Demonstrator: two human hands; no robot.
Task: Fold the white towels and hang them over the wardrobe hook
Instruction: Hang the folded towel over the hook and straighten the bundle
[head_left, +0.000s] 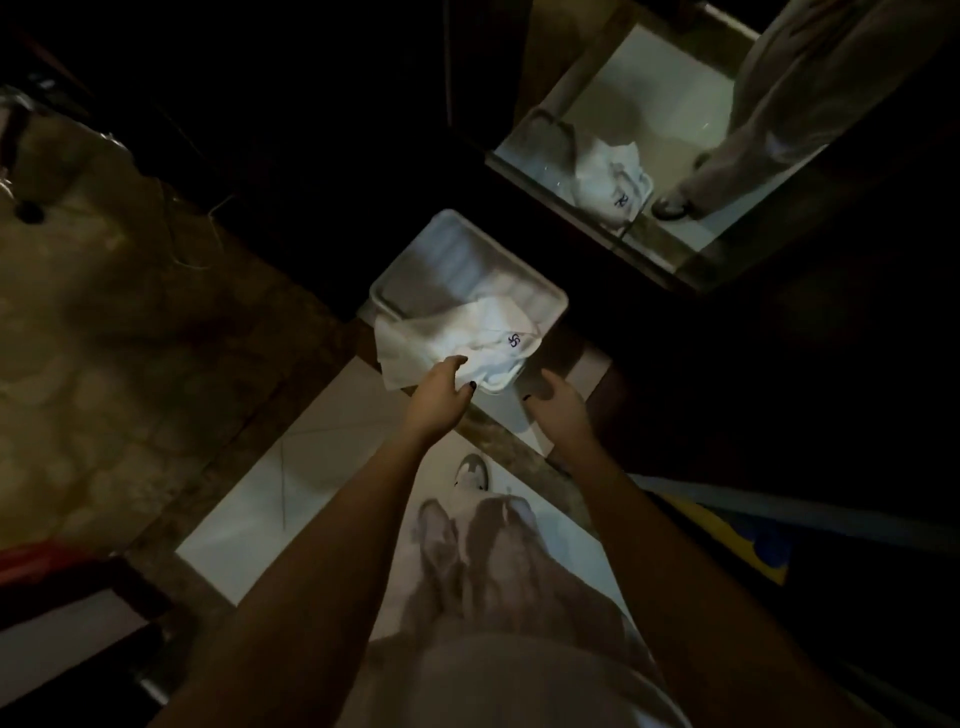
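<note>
White crumpled cloth towels (467, 332) spill from a pale plastic basket (551, 292) under my left hand (439, 387), fingers loose and ungripping, right hand (561, 405) spread empty beside; in this gloom I might snag two.

Dark nail polish (472, 385) on hands (439, 397), pale loose trousers (493, 561), grey-white sneaker (471, 470).

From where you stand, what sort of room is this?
Probably a dim bedroom or dressing area: a mirror in dark wardrobe-like furniture, a white basket holding white towels, and a pale tiled floor.
</note>
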